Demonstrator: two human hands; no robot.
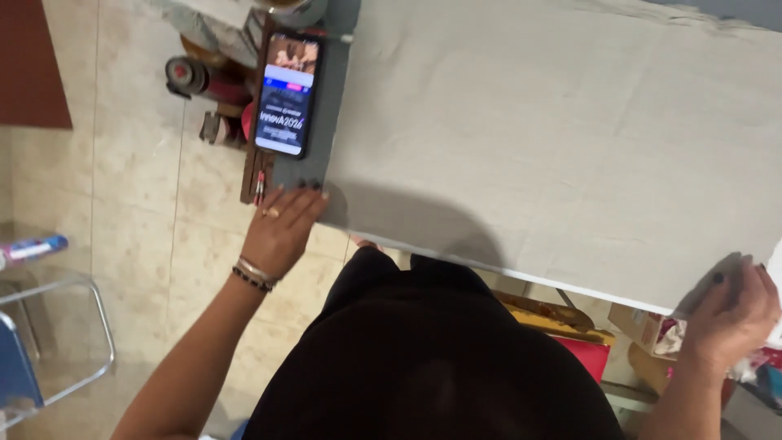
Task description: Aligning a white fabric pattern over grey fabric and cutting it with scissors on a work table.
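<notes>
The left hand (pixel 281 224), at lower left of centre, lies flat with fingers spread on the near corner of the grey cloth (pixel 554 138), fingertips pressing its edge, gripping nothing; bracelets circle its wrist and a ring shows on one finger; the right hand (pixel 729 314), at the lower right edge, is closed on the cloth's other near corner, pinching a fold of it between thumb and fingers; the cloth lies spread across the bench (pixel 305 167), covering most of the upper right of the frame, its near edge running from one hand to the other; just above the left hand a phone (pixel 287 94) rests on the bare grey strip of the bench, screen lit; left of it, over the tiled floor (pixel 138 212), a cluttered rack (pixel 213 85) holds spools and small items, too blurred to tell apart; below the bench at lower right, a cardboard box (pixel 639 326) holds crumpled pink and white material; a metal chair frame (pixel 61 342) stands at lower left.
</notes>
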